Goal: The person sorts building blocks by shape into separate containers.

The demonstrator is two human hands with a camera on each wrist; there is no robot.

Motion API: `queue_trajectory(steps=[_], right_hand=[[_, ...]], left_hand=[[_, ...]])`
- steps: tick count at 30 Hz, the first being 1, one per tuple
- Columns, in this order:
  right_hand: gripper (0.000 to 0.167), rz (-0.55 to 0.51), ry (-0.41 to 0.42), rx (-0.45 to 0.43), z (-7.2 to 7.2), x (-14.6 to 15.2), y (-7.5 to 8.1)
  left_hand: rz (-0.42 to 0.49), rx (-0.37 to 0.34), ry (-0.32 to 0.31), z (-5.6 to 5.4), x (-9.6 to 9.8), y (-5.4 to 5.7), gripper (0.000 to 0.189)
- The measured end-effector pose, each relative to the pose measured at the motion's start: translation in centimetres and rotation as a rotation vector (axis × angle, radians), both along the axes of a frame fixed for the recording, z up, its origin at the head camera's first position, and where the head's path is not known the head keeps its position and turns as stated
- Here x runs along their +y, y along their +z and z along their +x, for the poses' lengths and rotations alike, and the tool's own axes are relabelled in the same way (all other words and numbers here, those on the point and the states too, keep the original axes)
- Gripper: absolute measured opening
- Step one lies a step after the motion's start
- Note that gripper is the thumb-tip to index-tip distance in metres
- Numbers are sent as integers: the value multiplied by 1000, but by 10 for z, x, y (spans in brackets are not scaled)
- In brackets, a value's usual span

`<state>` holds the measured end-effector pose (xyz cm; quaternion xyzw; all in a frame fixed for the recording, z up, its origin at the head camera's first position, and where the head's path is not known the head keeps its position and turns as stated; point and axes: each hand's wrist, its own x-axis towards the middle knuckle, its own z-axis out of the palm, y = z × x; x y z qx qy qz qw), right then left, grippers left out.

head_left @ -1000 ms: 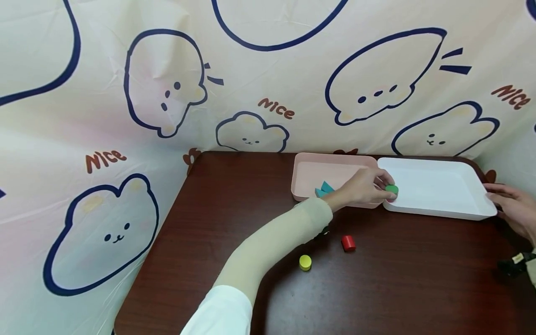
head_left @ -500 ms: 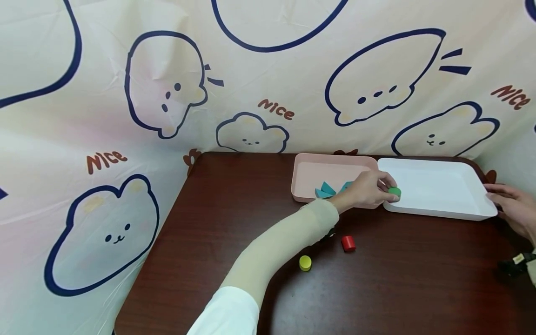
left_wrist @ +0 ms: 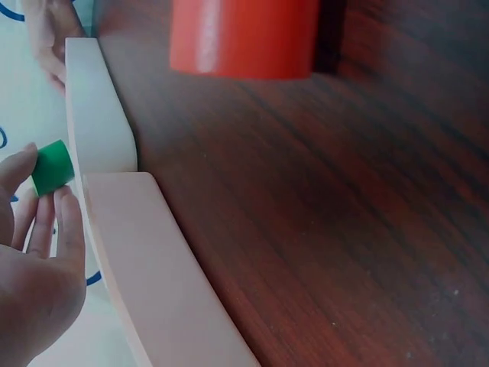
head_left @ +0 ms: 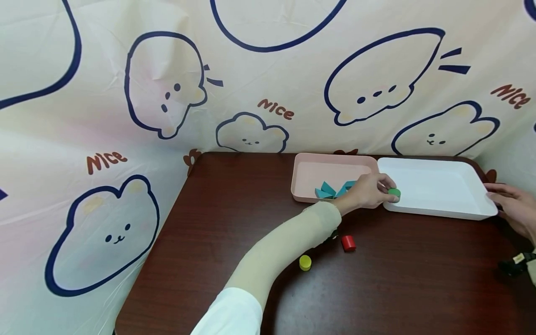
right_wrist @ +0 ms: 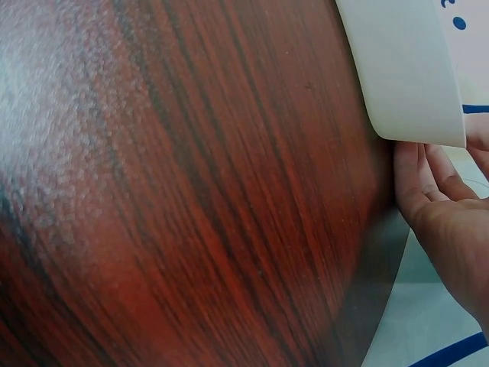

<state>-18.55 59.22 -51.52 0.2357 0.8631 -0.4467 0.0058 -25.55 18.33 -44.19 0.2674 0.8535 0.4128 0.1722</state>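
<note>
My left hand (head_left: 370,190) pinches a green cylinder block (head_left: 394,191) between thumb and fingers, over the left end of the white tray (head_left: 439,186). From the left wrist view, the green block (left_wrist: 53,167) shows above the tray rims. At the white tray's right end, my right hand (head_left: 516,208) grips the edge. The right wrist view has its fingers (right_wrist: 416,172) under the tray's corner and the thumb up at the rim. Teal wedge-like blocks (head_left: 325,190) lie in the pink tray (head_left: 303,170), partly hidden behind my left hand.
A red cylinder block (head_left: 348,243) and a yellow round block (head_left: 305,263) sit on the dark wooden table (head_left: 402,279), in front of the trays. The two trays stand side by side at the back. Behind them hangs a patterned cloth (head_left: 305,79).
My left hand has shifted slightly to the right with the green block, and more of the teal blocks show. The right hand stays at the white tray's end.
</note>
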Motion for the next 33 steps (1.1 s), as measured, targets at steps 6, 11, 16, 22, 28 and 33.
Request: queue_trajectory(steps=[6,11,16,22,28,33], right_hand=[[58,-11,1,5,1,0,0],[56,8,1,9,1,-1,1],[56,22,-4,3,0,0,1],[56,21,-7,3,0,3,-2],[60,-2,-11,-11,0,1,-2],[61,-11,-8,-10,0,1,-1]], left_hand=[[-16,3,7,0,2,-3,23],[-11,6,5,0,4,-5,23],[5,6,-15,0,4,-8,24],[11,13,-23,1,3,-9,25],[25,2,-26,4,2,-7,28],[33,-10,-42,5,-4,-1,29]])
